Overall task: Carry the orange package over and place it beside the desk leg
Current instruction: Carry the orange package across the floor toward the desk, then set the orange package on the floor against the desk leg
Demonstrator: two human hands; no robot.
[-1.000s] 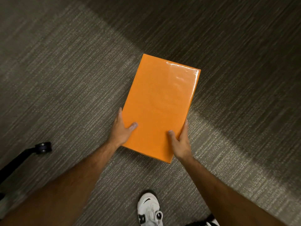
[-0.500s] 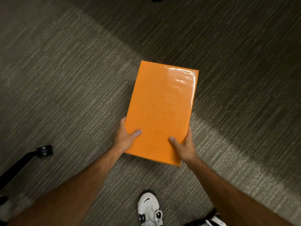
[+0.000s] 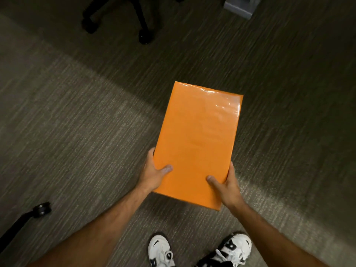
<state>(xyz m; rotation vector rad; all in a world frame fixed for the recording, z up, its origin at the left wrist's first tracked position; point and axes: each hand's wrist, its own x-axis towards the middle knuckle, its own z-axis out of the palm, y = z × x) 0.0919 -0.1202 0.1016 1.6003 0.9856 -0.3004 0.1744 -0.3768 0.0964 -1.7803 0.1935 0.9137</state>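
Grey carpet (image 3: 77, 132); chair base (image 3: 138, 18) ahead; orange package (image 3: 196, 143) held.

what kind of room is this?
Likely an office: striped commercial carpet, a black wheeled chair base at the top, another caster lower left, and a grey foot, perhaps a desk's.

package (image 3: 196, 143) between hands — above carpet (image 3: 77, 132)

Grey striated carpet (image 3: 67, 132) throughout, dim at the far side, crossed by a paler lit band from left to near right. Black office-chair base (image 3: 134, 16) with casters at far centre. Another caster (image 3: 42, 208) near left. Grey block (image 3: 239, 6) far right.
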